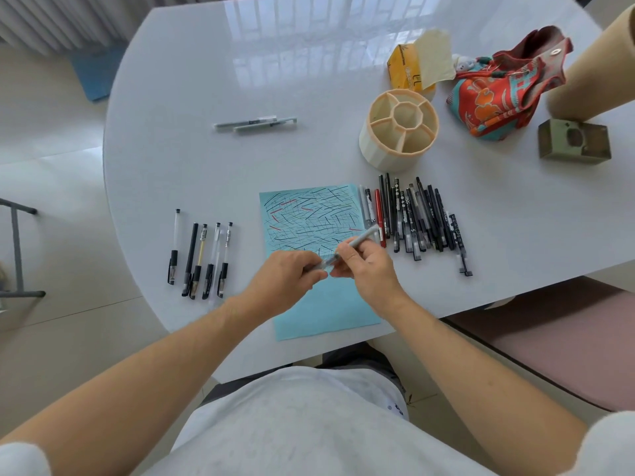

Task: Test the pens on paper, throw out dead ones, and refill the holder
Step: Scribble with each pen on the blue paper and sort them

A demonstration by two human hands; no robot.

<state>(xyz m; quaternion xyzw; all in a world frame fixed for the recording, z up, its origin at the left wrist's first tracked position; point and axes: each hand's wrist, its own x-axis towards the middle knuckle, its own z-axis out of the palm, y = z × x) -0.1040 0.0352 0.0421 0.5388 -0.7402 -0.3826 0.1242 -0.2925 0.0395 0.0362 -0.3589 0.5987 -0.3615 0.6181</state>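
A grey pen (357, 241) was held over the scribbled blue paper (309, 218) on the table (206, 80), gripped by the right hand (364, 266) at mid-barrel and pinched by the left hand (288, 273) at its near end. The holder (398, 130) stood beyond a pen row (415, 218); five pens (201, 259) lay left.

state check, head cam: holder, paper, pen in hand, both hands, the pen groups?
pen holder: upright, compartments empty
blue paper: flat, top half covered in scribbles
grey pen: held over the paper by both hands
left hand: pinches the pen's lower end
right hand: grips the barrel
five pens: left of paper, capped
pen pile: right of paper
two grey pens: lying apart, far side
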